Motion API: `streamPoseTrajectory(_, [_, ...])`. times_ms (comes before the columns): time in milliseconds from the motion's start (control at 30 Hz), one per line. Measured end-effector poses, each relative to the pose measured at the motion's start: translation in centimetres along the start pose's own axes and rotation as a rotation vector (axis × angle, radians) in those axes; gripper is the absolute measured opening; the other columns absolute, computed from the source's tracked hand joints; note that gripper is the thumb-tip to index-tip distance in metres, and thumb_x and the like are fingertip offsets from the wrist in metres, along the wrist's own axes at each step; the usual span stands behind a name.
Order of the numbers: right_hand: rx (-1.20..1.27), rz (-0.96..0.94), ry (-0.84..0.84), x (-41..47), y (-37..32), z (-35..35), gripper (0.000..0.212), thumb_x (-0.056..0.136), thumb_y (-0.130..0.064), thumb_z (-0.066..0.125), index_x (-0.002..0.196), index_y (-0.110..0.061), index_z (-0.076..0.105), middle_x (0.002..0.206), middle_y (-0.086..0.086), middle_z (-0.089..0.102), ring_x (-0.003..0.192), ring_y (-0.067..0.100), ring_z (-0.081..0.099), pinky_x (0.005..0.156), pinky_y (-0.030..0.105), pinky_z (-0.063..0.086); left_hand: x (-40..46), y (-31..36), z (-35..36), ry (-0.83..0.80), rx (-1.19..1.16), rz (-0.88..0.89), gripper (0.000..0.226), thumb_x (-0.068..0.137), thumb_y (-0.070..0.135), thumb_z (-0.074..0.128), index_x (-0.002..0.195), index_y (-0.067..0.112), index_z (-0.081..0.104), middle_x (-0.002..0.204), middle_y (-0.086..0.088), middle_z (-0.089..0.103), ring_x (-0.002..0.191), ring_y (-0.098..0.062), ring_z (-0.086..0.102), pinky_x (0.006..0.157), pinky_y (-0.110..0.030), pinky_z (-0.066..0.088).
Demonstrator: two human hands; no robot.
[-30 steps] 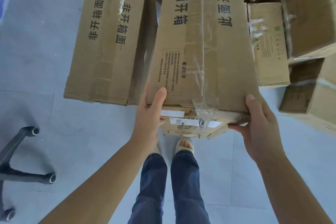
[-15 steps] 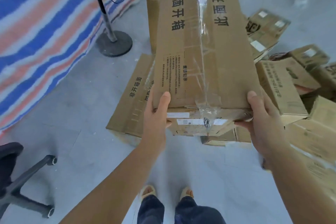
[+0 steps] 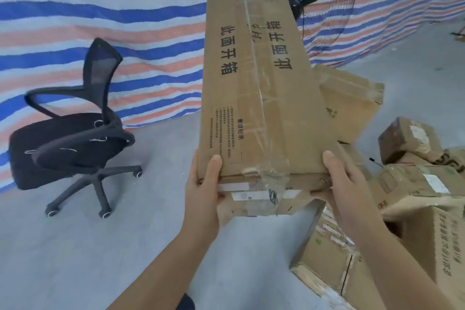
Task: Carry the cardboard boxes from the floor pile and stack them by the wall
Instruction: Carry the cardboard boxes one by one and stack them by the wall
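A long flat cardboard box (image 3: 254, 98) with black printed characters and clear tape down its middle is raised in front of me, its far end pointing up and away. My left hand (image 3: 205, 189) grips its near left corner, thumb on top and fingers underneath. My right hand (image 3: 342, 184) grips the near right corner the same way. A pile of cardboard boxes (image 3: 407, 199) lies on the floor to the right, under and beside my right arm.
A black office chair (image 3: 73, 138) on castors stands on the left of the grey floor. A striped blue, red and white tarpaulin (image 3: 125, 20) hangs along the back. A standing fan (image 3: 319, 0) is partly hidden behind the box.
My view has swung up and left from the floor pile toward the tarpaulin. The box has lifted with both hands still holding its near corners. The chair now stands in full view.
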State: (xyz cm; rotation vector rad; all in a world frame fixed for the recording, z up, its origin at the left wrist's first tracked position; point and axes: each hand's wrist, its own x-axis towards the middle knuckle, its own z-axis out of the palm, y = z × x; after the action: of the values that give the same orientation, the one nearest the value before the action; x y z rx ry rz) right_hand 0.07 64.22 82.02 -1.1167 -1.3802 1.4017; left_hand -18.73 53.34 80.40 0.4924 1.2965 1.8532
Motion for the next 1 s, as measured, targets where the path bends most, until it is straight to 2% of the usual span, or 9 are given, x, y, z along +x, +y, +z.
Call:
streamPoseTrajectory(133, [-0.004, 0.073, -0.168, -3.6, 0.4, 2.2, 0.035, 0.096, -0.038, 0.052, 0.130, -0.036, 0.056, 0.115, -0.011, 0.069, 0.106, 0.013, 0.063, 0.097, 0.045, 0.049, -6.1, 0.8, -3.8, 0.161, 0.002, 0.008, 0.025, 0.095, 0.033, 0.051, 0.118, 0.037, 0.060, 0.107, 0.013, 0.071, 0.091, -0.004, 0.069, 0.061, -0.021, 0.055])
streamPoseTrajectory(233, [-0.025, 0.125, -0.257, -7.0, 1.5, 4.3, 0.025, 0.095, -0.039, 0.053, 0.119, -0.039, 0.061, 0.115, -0.009, 0.070, 0.105, 0.012, 0.065, 0.094, 0.046, 0.051, -11.0, 0.6, -7.1, 0.276, 0.005, 0.021, 0.020, 0.095, 0.036, 0.052, 0.110, 0.043, 0.062, 0.104, 0.014, 0.072, 0.088, -0.002, 0.068, 0.057, -0.017, 0.054])
streamPoseTrajectory(367, [-0.150, 0.203, -0.414, -12.4, 3.1, 7.6, 0.040, 0.094, -0.045, 0.051, 0.133, -0.038, 0.052, 0.116, -0.015, 0.068, 0.110, 0.020, 0.063, 0.090, 0.051, 0.052, -18.0, 0.1, -11.8, 0.450, -0.052, 0.019, 0.018, 0.093, 0.037, 0.054, 0.100, 0.050, 0.066, 0.100, 0.013, 0.073, 0.085, -0.005, 0.070, 0.054, -0.016, 0.051])
streamPoseTrajectory(500, [-0.269, 0.269, -0.573, -19.4, 4.5, 11.8, 0.052, 0.092, -0.049, 0.051, 0.142, -0.036, 0.043, 0.125, -0.028, 0.053, 0.122, 0.012, 0.051, 0.086, 0.051, 0.053, -26.0, -0.5, -17.5, 0.629, -0.104, 0.007, 0.017, 0.093, 0.038, 0.054, 0.096, 0.050, 0.065, 0.098, 0.012, 0.073, 0.083, -0.006, 0.070, 0.054, -0.020, 0.052])
streamPoseTrajectory(567, [-0.329, 0.286, -0.657, -23.8, 5.5, 14.1, 0.053, 0.092, -0.049, 0.051, 0.142, -0.035, 0.042, 0.119, -0.032, 0.049, 0.123, 0.009, 0.046, 0.088, 0.051, 0.053, -30.7, -1.1, -20.7, 0.723, -0.142, 0.006, 0.016, 0.093, 0.040, 0.054, 0.103, 0.048, 0.064, 0.096, 0.012, 0.073, 0.082, -0.007, 0.071, 0.054, -0.022, 0.052])
streamPoseTrajectory(667, [-0.391, 0.293, -0.797, -31.6, 7.0, 17.3, 0.029, 0.094, -0.048, 0.049, 0.123, -0.050, 0.049, 0.095, -0.047, 0.047, 0.099, -0.007, 0.048, 0.076, 0.040, 0.051, -38.6, -1.6, -25.7, 0.870, -0.204, 0.018, 0.018, 0.093, 0.039, 0.055, 0.109, 0.041, 0.062, 0.090, 0.012, 0.074, 0.074, -0.006, 0.071, 0.049, -0.021, 0.051])
streamPoseTrajectory(733, [-0.427, 0.289, -0.896, -37.3, 7.9, 19.7, 0.015, 0.095, -0.048, 0.048, 0.103, -0.059, 0.050, 0.087, -0.050, 0.050, 0.092, -0.012, 0.049, 0.081, 0.040, 0.049, -44.2, -1.7, -28.9, 0.968, -0.231, 0.029, 0.018, 0.093, 0.038, 0.054, 0.108, 0.040, 0.063, 0.087, 0.013, 0.074, 0.070, -0.005, 0.070, 0.046, -0.023, 0.051])
streamPoseTrajectory(833, [-0.472, 0.286, -1.016, -45.1, 9.0, 22.9, 0.018, 0.095, -0.045, 0.049, 0.110, -0.056, 0.053, 0.104, -0.040, 0.052, 0.111, 0.001, 0.051, 0.102, 0.050, 0.043, -52.0, -1.6, -32.8, 1.110, -0.276, 0.066, 0.014, 0.093, 0.037, 0.055, 0.102, 0.042, 0.063, 0.083, 0.015, 0.073, 0.067, -0.004, 0.070, 0.046, -0.025, 0.053])
streamPoseTrajectory(1000, [-0.552, 0.259, -1.262, -56.9, 9.6, 28.7, 0.018, 0.096, -0.041, 0.049, 0.089, -0.057, 0.054, 0.083, -0.049, 0.053, 0.090, -0.013, 0.048, 0.103, 0.055, 0.043, -63.1, -0.5, -38.0, 1.336, -0.340, 0.138, 0.014, 0.092, 0.037, 0.056, 0.100, 0.045, 0.063, 0.088, 0.016, 0.073, 0.077, -0.006, 0.071, 0.048, -0.024, 0.051])
